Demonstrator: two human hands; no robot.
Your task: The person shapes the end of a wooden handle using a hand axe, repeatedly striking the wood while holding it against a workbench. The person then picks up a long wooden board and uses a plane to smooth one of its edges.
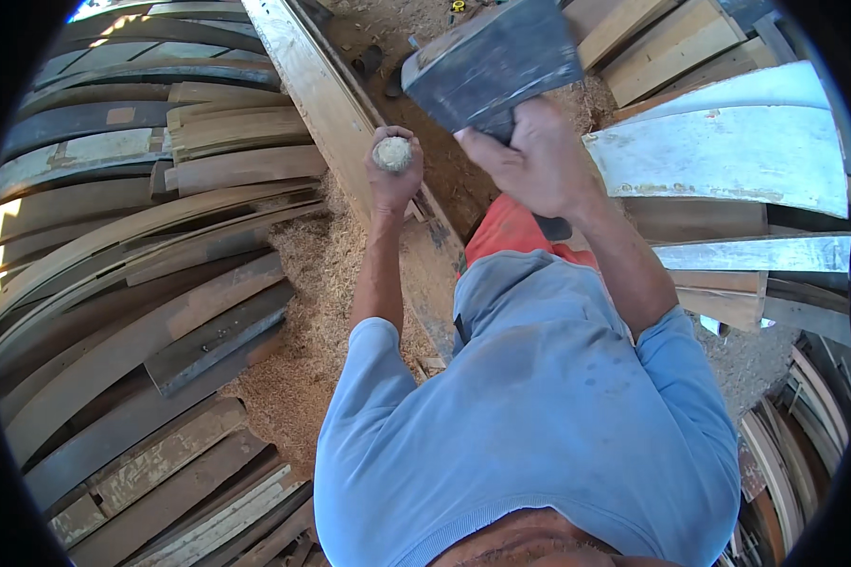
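I'm not making out any readable text, labels, numbers or signs here, tbh. The big dark mallet (501, 76) between 12 and 1 o'clock is just showing pale scuffs, and the light blue shirt (539, 378) around 5 o'clock is only showing stains. The white-painted boards (728, 156) over at 2 o'clock are showing streaks and worn patches, no lettering. The little yellow-and-black thing (458, 6) up at 12 o'clock is looking too tiny to tell.
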